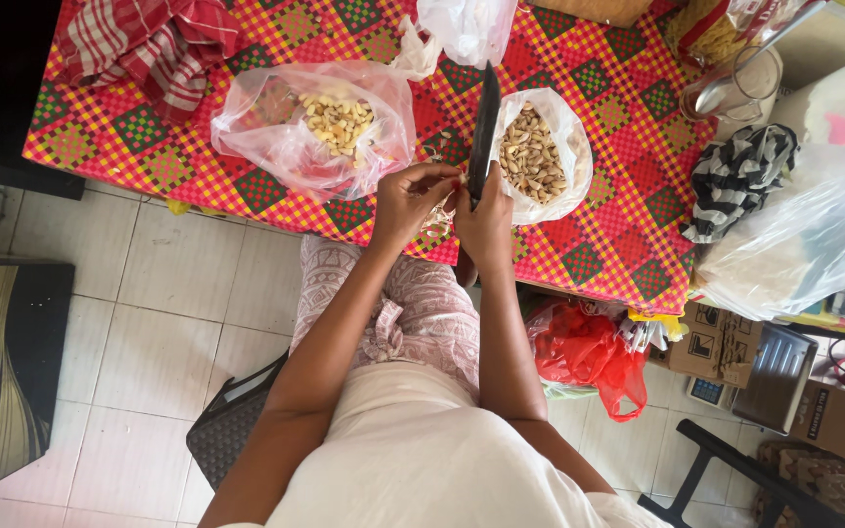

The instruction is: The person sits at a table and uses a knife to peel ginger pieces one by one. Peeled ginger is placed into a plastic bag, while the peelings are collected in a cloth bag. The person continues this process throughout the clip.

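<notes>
The right hand is clamped on a knife, blade up; the left hand pinches a clove beside it, both bags just beyond on the worktop, within reach.

Right hand grips a dark knife upright; left hand pinches a small clove against it, between two bags of garlic cloves on the worktop.

I see a red, pink and yellow checked cloth with green diamonds on the desk, a red-and-white striped towel, a black-and-white striped rag, a red bag, and possibly pale beige nuts.
</notes>
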The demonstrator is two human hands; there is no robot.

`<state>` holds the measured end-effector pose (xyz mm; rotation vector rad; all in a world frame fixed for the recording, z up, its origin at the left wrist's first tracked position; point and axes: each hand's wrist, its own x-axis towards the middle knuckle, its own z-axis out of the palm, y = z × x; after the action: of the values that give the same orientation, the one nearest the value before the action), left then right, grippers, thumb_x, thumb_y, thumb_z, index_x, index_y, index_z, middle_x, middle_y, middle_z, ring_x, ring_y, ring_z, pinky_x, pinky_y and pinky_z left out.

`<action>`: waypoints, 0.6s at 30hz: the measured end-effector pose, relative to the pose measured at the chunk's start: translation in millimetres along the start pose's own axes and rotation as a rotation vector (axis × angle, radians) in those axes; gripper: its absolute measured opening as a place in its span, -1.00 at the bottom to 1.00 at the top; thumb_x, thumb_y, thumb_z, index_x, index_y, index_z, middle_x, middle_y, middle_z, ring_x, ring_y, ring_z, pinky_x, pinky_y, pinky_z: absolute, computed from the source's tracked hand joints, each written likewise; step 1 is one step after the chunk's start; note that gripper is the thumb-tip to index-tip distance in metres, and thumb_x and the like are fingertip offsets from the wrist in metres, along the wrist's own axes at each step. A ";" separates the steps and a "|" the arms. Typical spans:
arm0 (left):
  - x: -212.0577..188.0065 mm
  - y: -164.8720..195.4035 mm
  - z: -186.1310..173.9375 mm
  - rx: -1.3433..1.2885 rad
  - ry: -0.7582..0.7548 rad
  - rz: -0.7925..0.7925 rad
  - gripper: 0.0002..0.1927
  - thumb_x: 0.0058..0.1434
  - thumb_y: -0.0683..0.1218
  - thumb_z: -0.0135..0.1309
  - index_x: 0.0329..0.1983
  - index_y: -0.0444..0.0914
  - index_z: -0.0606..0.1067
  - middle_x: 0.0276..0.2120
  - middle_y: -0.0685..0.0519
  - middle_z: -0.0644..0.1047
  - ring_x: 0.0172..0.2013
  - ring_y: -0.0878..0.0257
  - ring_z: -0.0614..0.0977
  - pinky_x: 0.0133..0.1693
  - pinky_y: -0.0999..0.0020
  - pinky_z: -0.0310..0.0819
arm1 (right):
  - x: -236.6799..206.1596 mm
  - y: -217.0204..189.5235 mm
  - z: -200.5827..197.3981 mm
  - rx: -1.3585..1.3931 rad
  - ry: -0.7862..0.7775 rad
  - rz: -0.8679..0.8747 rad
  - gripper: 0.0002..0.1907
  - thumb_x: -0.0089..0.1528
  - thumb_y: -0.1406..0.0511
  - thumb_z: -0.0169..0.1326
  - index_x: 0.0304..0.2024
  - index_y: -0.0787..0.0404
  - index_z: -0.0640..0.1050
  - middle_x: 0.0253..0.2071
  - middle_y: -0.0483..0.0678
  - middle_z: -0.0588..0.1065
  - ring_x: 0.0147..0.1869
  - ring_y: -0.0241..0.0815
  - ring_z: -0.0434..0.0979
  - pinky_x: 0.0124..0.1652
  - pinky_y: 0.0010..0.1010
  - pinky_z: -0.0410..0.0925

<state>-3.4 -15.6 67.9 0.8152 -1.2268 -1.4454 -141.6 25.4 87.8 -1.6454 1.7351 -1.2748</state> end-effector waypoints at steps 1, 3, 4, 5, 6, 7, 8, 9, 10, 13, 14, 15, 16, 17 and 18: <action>0.4 -1.0 -0.3 -0.019 0.002 -0.024 -0.82 0.29 -0.27 0.22 -0.05 -0.39 0.62 -0.28 0.00 0.68 -0.35 0.40 0.68 -0.33 0.54 0.55 | -0.9 5.0 2.2 -0.058 0.014 -0.045 -0.44 0.27 0.50 0.05 0.29 0.54 0.22 -0.41 0.19 0.58 -0.37 0.05 0.67 -0.39 -0.21 0.47; -1.1 -2.8 -1.5 -0.056 0.010 -0.077 -0.79 0.26 -0.27 0.24 -0.05 -0.40 0.61 -0.31 0.01 0.67 -0.40 0.40 0.66 -0.39 0.54 0.53 | -3.3 12.9 6.3 -0.110 0.020 -0.080 -0.41 0.27 0.49 0.06 0.31 0.56 0.20 -0.38 0.23 0.57 -0.33 0.13 0.68 -0.35 -0.16 0.47; -1.1 -3.6 -3.0 -0.043 0.011 -0.053 -0.80 0.26 -0.27 0.24 -0.05 -0.39 0.61 -0.30 0.01 0.67 -0.39 0.40 0.66 -0.37 0.54 0.54 | -3.2 15.1 8.4 -0.104 0.013 -0.071 -0.41 0.28 0.48 0.07 0.31 0.56 0.20 -0.37 0.24 0.57 -0.33 0.13 0.68 -0.34 -0.15 0.48; -0.7 -4.6 -4.3 -0.031 0.011 -0.029 -0.80 0.27 -0.27 0.24 -0.04 -0.39 0.61 -0.29 0.01 0.67 -0.38 0.40 0.66 -0.35 0.54 0.55 | -2.9 16.0 9.9 -0.099 0.006 -0.062 -0.41 0.29 0.47 0.08 0.31 0.56 0.20 -0.36 0.24 0.57 -0.33 0.14 0.68 -0.33 -0.14 0.48; -0.5 -5.8 -5.5 -0.019 0.010 -0.006 -0.80 0.27 -0.26 0.24 -0.04 -0.38 0.61 -0.28 0.02 0.67 -0.38 0.40 0.67 -0.33 0.53 0.57 | -2.4 15.4 10.5 -0.123 0.015 -0.086 -0.42 0.28 0.47 0.09 0.30 0.57 0.21 -0.36 0.25 0.57 -0.33 0.15 0.67 -0.34 -0.14 0.47; 0.0 -7.1 -6.8 -0.028 0.015 0.008 -0.79 0.27 -0.26 0.24 -0.03 -0.38 0.60 -0.26 0.02 0.67 -0.35 0.40 0.67 -0.29 0.52 0.58 | -1.1 13.3 10.5 -0.148 0.025 -0.110 -0.42 0.27 0.48 0.09 0.28 0.57 0.22 -0.35 0.27 0.56 -0.33 0.17 0.66 -0.34 -0.13 0.46; 0.9 -8.2 -8.7 -0.036 0.020 0.022 -0.79 0.28 -0.26 0.24 -0.02 -0.37 0.59 -0.25 0.02 0.67 -0.32 0.39 0.68 -0.26 0.52 0.59 | 0.4 9.5 10.5 -0.171 0.035 -0.134 -0.43 0.27 0.49 0.10 0.27 0.57 0.23 -0.35 0.28 0.55 -0.32 0.18 0.65 -0.34 -0.12 0.45; 1.5 -9.4 -10.0 -0.045 0.024 0.037 -0.78 0.28 -0.26 0.24 -0.01 -0.36 0.58 -0.24 0.02 0.67 -0.29 0.39 0.68 -0.23 0.51 0.60 | 1.6 4.3 9.8 -0.112 0.010 -0.102 -0.47 0.28 0.49 0.09 0.25 0.55 0.24 -0.38 0.23 0.57 -0.35 0.12 0.66 -0.36 -0.16 0.46; 2.7 -10.3 -11.9 -0.021 0.019 0.042 -0.77 0.29 -0.26 0.23 0.00 -0.35 0.59 -0.22 0.02 0.67 -0.26 0.39 0.69 -0.20 0.50 0.60 | 3.5 -1.7 8.4 -0.054 -0.014 -0.072 -0.51 0.29 0.49 0.07 0.22 0.53 0.26 -0.41 0.17 0.58 -0.38 0.06 0.67 -0.37 -0.20 0.46; 4.6 -12.3 -16.4 0.031 0.002 0.045 -0.75 0.30 -0.26 0.21 0.04 -0.34 0.61 -0.18 0.02 0.68 -0.20 0.37 0.71 -0.13 0.48 0.61 | 9.3 -21.4 0.0 0.056 -0.088 0.098 -0.68 0.30 0.48 0.06 0.09 0.45 0.34 -0.47 0.06 0.60 -0.50 -0.11 0.64 -0.50 -0.32 0.42; 4.6 -12.6 -17.3 0.038 -0.004 0.038 -0.76 0.30 -0.26 0.22 0.04 -0.34 0.61 -0.18 0.02 0.69 -0.20 0.35 0.71 -0.13 0.47 0.61 | 10.3 -27.6 -2.5 0.083 -0.114 0.169 -0.74 0.31 0.48 0.06 0.04 0.41 0.38 -0.49 0.04 0.60 -0.55 -0.17 0.62 -0.55 -0.36 0.40; 4.4 -12.8 -17.6 0.046 -0.012 0.032 -0.76 0.30 -0.27 0.22 0.04 -0.33 0.62 -0.18 0.01 0.69 -0.20 0.34 0.71 -0.12 0.46 0.61 | 10.4 -33.0 -5.6 0.123 -0.099 0.172 -0.74 0.30 0.48 0.06 0.04 0.40 0.40 -0.49 0.02 0.60 -0.57 -0.23 0.59 -0.57 -0.40 0.38; 4.1 -12.7 -18.0 0.048 -0.008 0.047 -0.76 0.30 -0.27 0.22 0.04 -0.33 0.62 -0.16 0.01 0.68 -0.18 0.34 0.71 -0.11 0.46 0.61 | 10.2 -37.5 -8.8 0.163 -0.085 0.176 -0.74 0.30 0.48 0.06 0.04 0.38 0.43 -0.48 0.00 0.60 -0.58 -0.29 0.56 -0.58 -0.45 0.37; 3.8 -12.3 -18.1 0.050 -0.004 0.063 -0.76 0.30 -0.28 0.21 0.04 -0.33 0.61 -0.13 0.00 0.68 -0.16 0.33 0.70 -0.09 0.45 0.61 | 10.5 -40.9 -11.4 0.203 -0.070 0.179 -0.74 0.29 0.48 0.06 0.04 0.36 0.46 -0.48 -0.02 0.61 -0.59 -0.35 0.52 -0.59 -0.49 0.35; 3.2 -11.9 -17.9 0.051 -0.001 0.077 -0.76 0.30 -0.28 0.21 0.03 -0.33 0.61 -0.11 -0.01 0.68 -0.15 0.33 0.70 -0.08 0.44 0.62 | 11.2 -42.9 -13.8 0.231 -0.073 0.207 -0.77 0.30 0.47 0.06 0.02 0.36 0.48 -0.48 -0.03 0.61 -0.60 -0.38 0.49 -0.60 -0.51 0.33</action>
<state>9.3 -24.0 52.3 0.7932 -1.2868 -1.3577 -131.7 24.8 133.2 -1.3289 1.6009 -1.2488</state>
